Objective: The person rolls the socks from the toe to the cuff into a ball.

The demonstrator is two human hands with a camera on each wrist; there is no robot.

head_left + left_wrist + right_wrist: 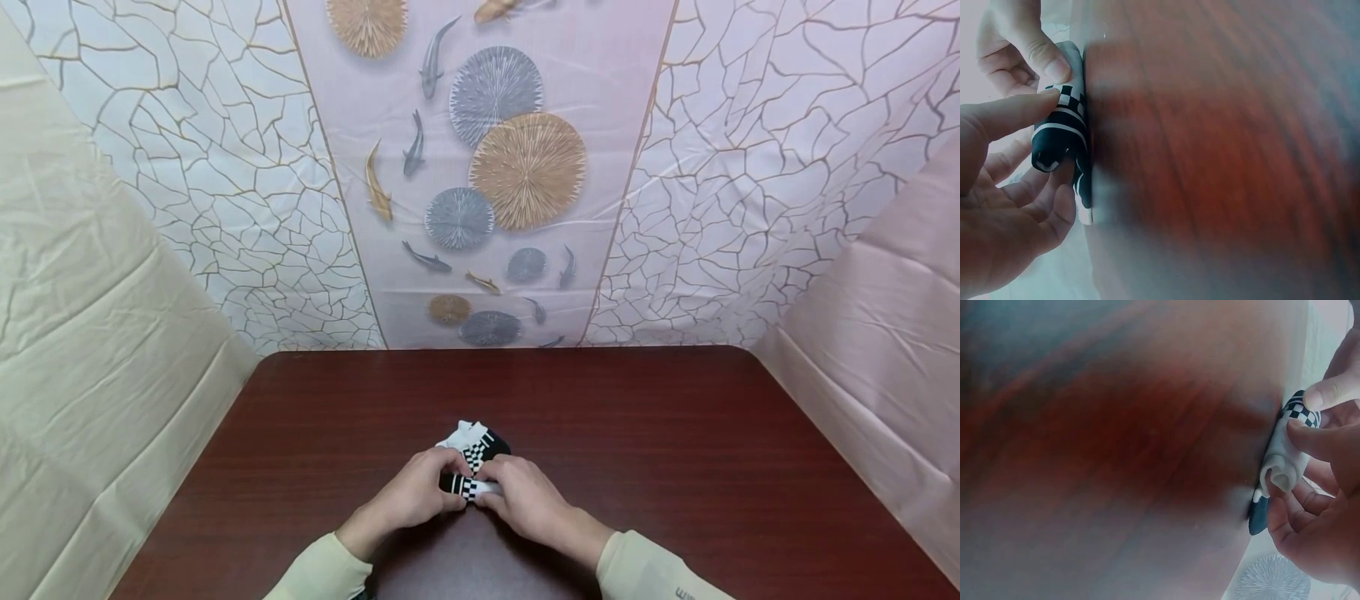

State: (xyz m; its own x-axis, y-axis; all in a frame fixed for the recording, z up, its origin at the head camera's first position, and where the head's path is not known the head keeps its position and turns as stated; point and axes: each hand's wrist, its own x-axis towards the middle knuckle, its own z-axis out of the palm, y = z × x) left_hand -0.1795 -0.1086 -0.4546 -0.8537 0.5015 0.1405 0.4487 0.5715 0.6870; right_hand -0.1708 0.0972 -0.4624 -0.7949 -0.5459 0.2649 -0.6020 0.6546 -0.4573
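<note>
A pair of black-and-white socks [476, 450] with a checkered band lies on the table, its near end wound into a tight roll [469, 487]. My left hand [415, 493] pinches the black end of that roll, thumb on the near side and fingers behind. At the white end, my right hand [527, 497] grips it the same way. Seen from the left wrist, the roll [1060, 137] shows a black end with white stripes. The right wrist view shows the white end [1285, 465] as a spiral of fabric. Beyond the fingers, the unrolled part spreads flat.
The dark red-brown wooden table [637, 433] reaches back to a hanging cloth [480, 275] printed with fish and round leaf shapes. Pale cloth walls [97, 375] slope along both sides.
</note>
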